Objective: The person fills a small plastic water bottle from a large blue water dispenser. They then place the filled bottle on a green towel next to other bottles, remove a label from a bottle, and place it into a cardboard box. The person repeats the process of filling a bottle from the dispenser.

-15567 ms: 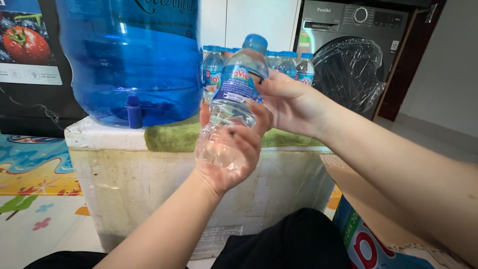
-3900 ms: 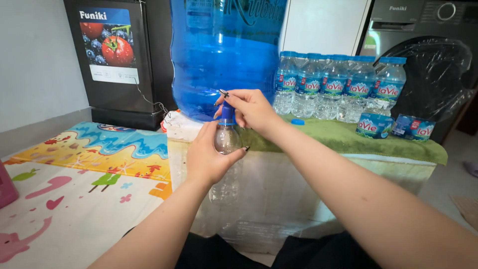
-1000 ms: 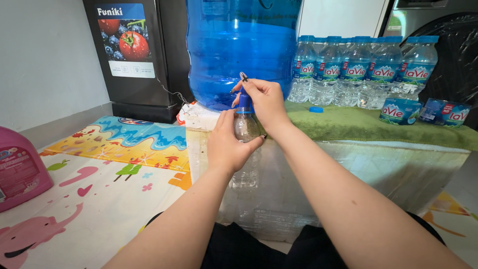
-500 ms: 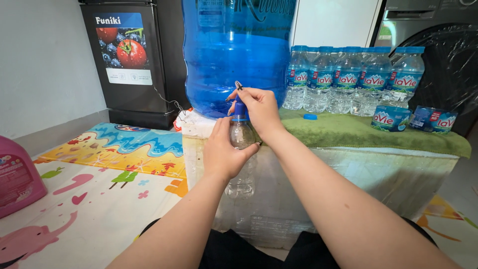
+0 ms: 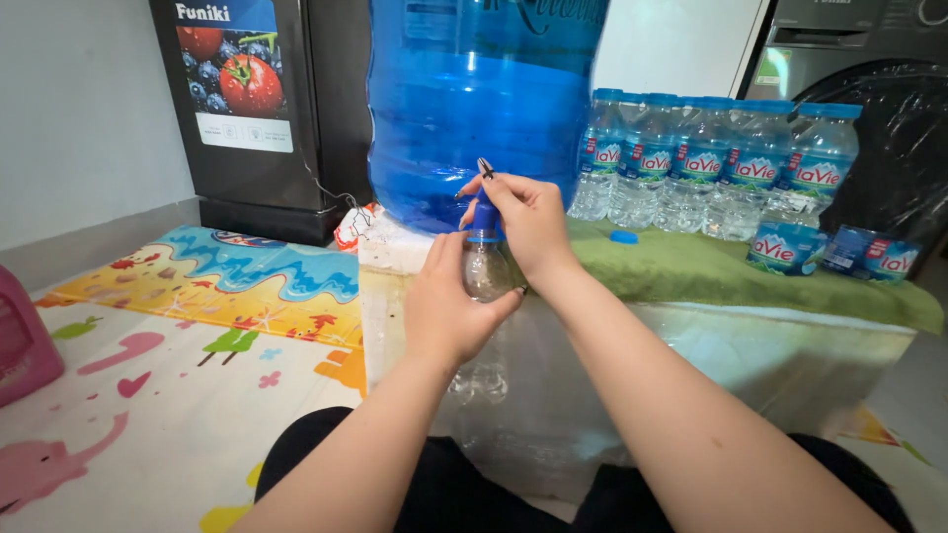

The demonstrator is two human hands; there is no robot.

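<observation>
Here the left hand [image 5: 449, 311] has its grip clenched around a small clear bottle [image 5: 484, 281], held upright just in front of the white box [image 5: 691, 355] that carries everything. The bottle's mouth sits right under the blue tap [image 5: 485, 215] of the big blue water jug [image 5: 484, 99] — the tap at twelve o'clock from the bottle, the two touching or nearly so. The right hand [image 5: 528, 212] is at one o'clock from the left, its fingers pinched on the tap's small lever; whether the lever is pressed I cannot tell.

A green cloth [image 5: 691, 266] covers the top of the box at three o'clock from the hands. On it a row of filled bottles with blue caps [image 5: 711, 158] stands upright along the back edge, and two more bottles [image 5: 829, 252] lie on their sides at the far right. A loose blue cap [image 5: 623, 236] lies on the cloth, near the right wrist.

At ten o'clock stands a small black fridge [image 5: 267, 109]. A colourful play mat [image 5: 178, 326] spreads over the floor at nine o'clock — a pink container [image 5: 22, 341] sits at its left edge.
</observation>
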